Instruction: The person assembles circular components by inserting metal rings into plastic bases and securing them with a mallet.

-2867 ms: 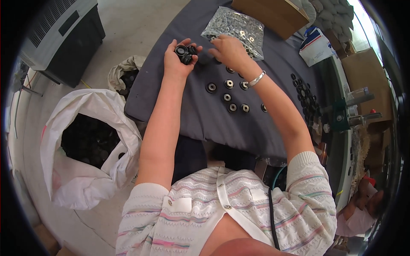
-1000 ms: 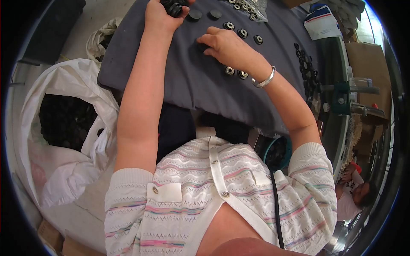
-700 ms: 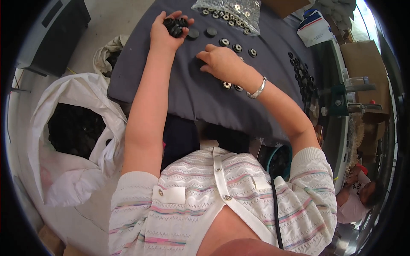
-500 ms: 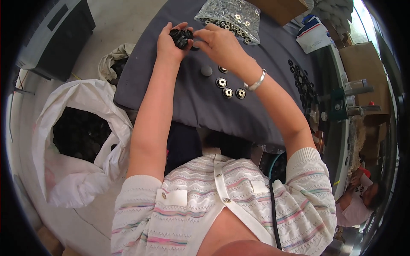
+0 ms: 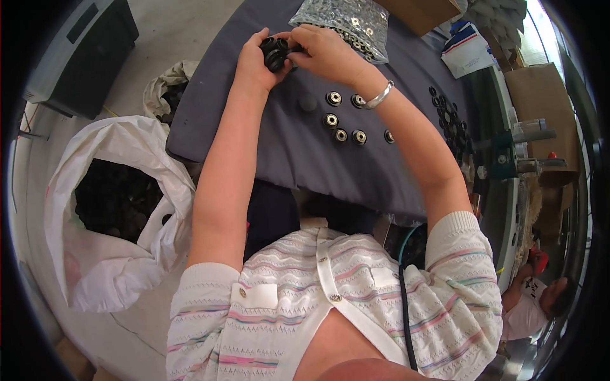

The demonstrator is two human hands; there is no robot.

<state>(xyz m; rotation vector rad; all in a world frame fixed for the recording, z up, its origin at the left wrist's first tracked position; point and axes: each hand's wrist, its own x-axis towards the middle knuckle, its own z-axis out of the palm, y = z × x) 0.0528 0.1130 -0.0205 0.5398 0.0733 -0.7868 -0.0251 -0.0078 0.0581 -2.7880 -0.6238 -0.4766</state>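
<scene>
My left hand (image 5: 255, 68) is cupped around several small black ring-shaped wheels (image 5: 274, 58) over the far part of the cloth-covered table. My right hand (image 5: 327, 56) reaches in from the right, its thumb and fingers pinched on a black wheel at the edge of that handful; the fingers partly hide it. Below the hands on the cloth lie several black wheels with shiny metal centres (image 5: 330, 120). Beside them is a plain dark disc (image 5: 308, 103). Just beyond my right hand, a clear plastic bag (image 5: 365, 16) holds many small metal bearings.
Black rings (image 5: 448, 117) are spread along the table's right side, near a green clamp-like metal fixture (image 5: 502, 155). A white sack of black pieces (image 5: 171, 159) stands at left, with a smaller sack (image 5: 152, 95) behind. A cardboard box (image 5: 419, 13) sits at the back; another person (image 5: 537, 301) is far right.
My right fingers have come in to the left and now meet the black wheels in my left hand. My right forearm has shifted, showing more metal-centred wheels on the cloth.
</scene>
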